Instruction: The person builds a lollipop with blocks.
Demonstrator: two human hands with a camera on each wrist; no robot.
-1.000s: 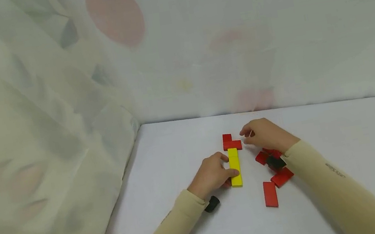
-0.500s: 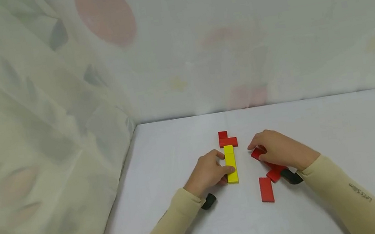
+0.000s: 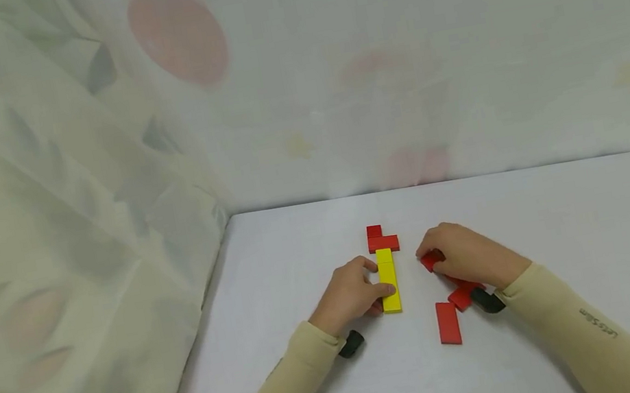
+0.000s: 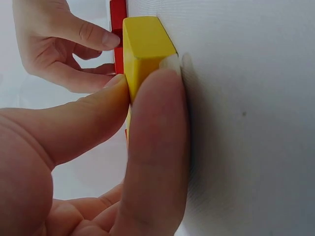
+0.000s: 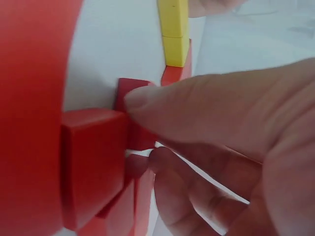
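Observation:
On the white table [image 3: 577, 229] lies a row of yellow blocks [image 3: 388, 279] running away from me, its far end touching two red blocks [image 3: 381, 239]. My left hand [image 3: 351, 293] pinches the yellow row [image 4: 142, 49] between thumb and forefinger at its near end. My right hand [image 3: 464, 255] lies over a small pile of red blocks [image 3: 459, 294] to the right, its fingers curled round a red block [image 3: 430, 260], seen close up as a red block [image 5: 93, 162] in the right wrist view. Most of that pile is hidden under the hand.
A single red block [image 3: 448, 323] lies flat near my right wrist. A pale patterned curtain [image 3: 66, 168] hangs along the left edge and the back of the table. Black wrist mounts [image 3: 350, 343] sit on both sleeves.
My right hand drew back from the two far red blocks to the red pile and closed on a block there. The left hand kept its hold on the yellow row.

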